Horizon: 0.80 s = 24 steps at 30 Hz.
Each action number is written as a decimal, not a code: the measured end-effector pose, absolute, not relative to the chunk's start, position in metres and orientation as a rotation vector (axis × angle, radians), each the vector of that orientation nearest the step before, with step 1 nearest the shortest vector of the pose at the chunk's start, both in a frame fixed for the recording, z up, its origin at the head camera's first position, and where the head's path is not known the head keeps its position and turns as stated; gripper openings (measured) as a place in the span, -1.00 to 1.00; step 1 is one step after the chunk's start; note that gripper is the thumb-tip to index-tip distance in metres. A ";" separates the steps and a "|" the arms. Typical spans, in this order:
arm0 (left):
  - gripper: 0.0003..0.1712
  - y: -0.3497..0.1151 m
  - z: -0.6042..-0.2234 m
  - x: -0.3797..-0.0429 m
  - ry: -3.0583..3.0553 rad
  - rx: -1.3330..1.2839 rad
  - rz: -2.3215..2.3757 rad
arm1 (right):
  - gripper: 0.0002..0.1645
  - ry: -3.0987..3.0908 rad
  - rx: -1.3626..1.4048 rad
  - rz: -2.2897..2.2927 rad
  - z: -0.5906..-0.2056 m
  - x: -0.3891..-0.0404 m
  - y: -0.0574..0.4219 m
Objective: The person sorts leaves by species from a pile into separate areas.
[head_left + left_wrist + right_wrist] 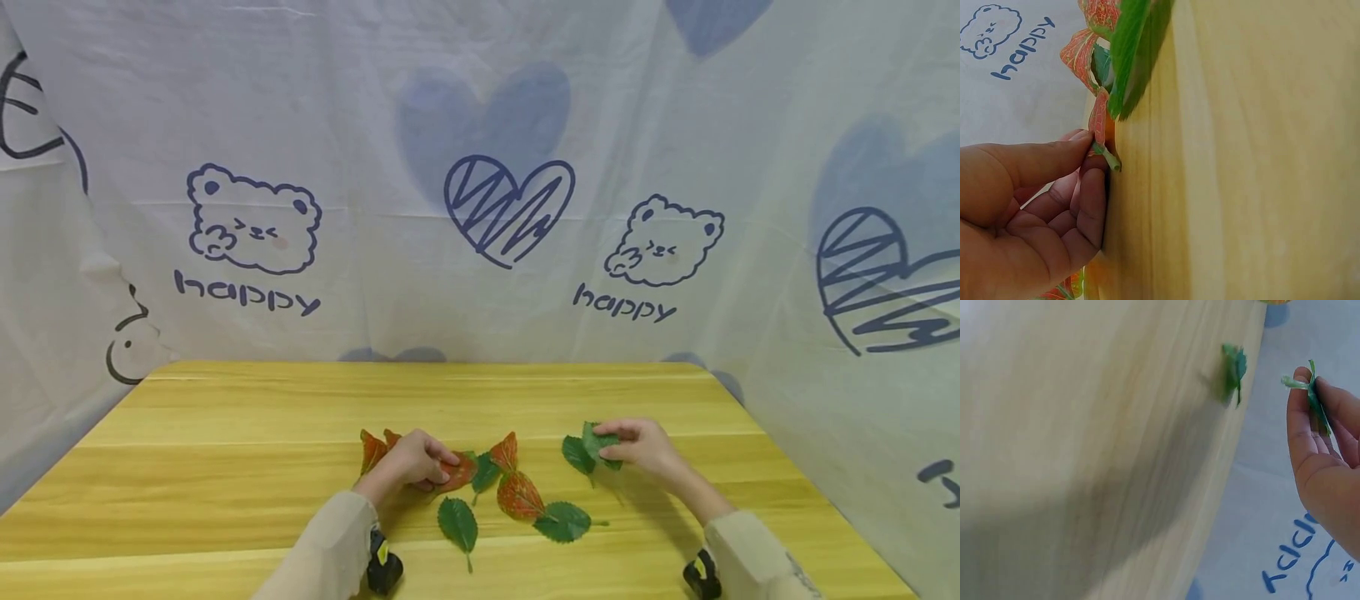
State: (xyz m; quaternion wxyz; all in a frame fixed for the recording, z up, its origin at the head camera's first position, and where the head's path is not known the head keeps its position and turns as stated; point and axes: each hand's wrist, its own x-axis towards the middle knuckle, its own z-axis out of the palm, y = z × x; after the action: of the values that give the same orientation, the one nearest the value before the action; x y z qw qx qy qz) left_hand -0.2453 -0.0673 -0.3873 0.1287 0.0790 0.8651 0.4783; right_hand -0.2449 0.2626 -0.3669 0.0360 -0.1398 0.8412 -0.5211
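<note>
Sleeves [330, 533] are seen nearest, either side of the middle red leaf [519, 496], which is left on the desk [247, 500]. Left of it, another red leaf [462, 474] is pinched in the left hand [412, 457]; right of it, a green leaf [591, 439] is held up in the right hand [642, 448]. Fingertip grips are used, presumably because leaves are thin. Other green leaves [458, 523] are scattered around it, probably to keep each reachable.

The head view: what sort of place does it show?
Probably a curtained-off tabletop work area, though the wider room is hidden. A whitish cloth printed with blue hearts and cartoon bears hangs behind and beside a yellow wood-grain table, and red and green leaves lie on it.
</note>
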 end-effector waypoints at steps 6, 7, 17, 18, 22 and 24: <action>-0.77 -0.067 -0.387 -0.246 2.511 0.243 1.396 | -0.61 2.668 -0.302 -1.565 -0.373 -0.252 0.269; -0.77 -0.067 -0.387 -0.246 2.511 0.243 1.394 | -0.62 2.684 -0.271 -1.558 -0.374 -0.253 0.270; -0.78 -0.068 -0.386 -0.245 2.515 0.245 1.396 | -0.68 2.802 -0.079 -1.378 -0.382 -0.263 0.274; -0.77 -0.068 -0.386 -0.245 2.515 0.249 1.396 | -0.68 2.802 -0.060 -1.361 -0.383 -0.264 0.274; -0.77 -0.068 -0.387 -0.245 2.519 0.260 1.390 | -0.68 2.797 -0.022 -1.320 -0.386 -0.267 0.274; -0.77 -0.068 -0.387 -0.245 2.521 0.261 1.387 | -0.68 2.797 -0.035 -1.304 -0.386 -0.267 0.274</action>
State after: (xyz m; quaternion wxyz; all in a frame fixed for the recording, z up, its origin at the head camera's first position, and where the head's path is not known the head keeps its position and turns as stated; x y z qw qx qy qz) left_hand -0.2450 -0.0677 -0.3866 0.1258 0.0895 0.8656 0.4763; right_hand -0.2670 0.2736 -0.3863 0.0278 -0.0112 0.9059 -0.4225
